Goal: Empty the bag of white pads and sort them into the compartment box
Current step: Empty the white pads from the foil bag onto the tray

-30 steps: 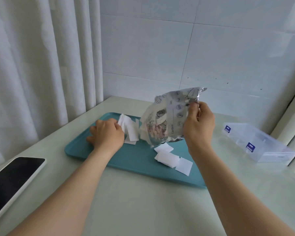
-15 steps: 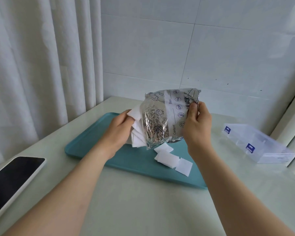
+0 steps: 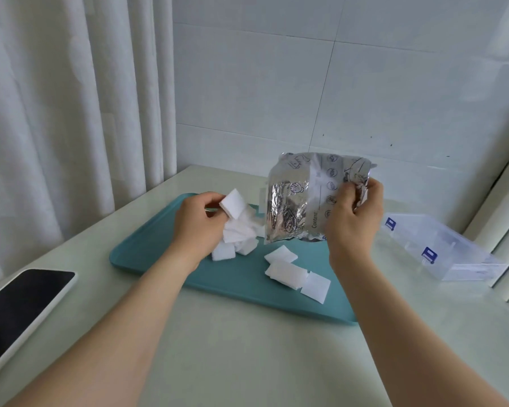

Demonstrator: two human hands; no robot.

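Gripping the foil bag (image 3: 294, 207), the right hand (image 3: 353, 220) hovers beside the left hand (image 3: 197, 226) pinching pads (image 3: 232, 203).

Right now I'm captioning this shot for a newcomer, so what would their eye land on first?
The crinkled silver bag, gripped by the right hand above the teal tray, stands out first. Beside it the left hand pinches a white pad over a heap of pads on the tray. A clear box sits off to the right on the table.
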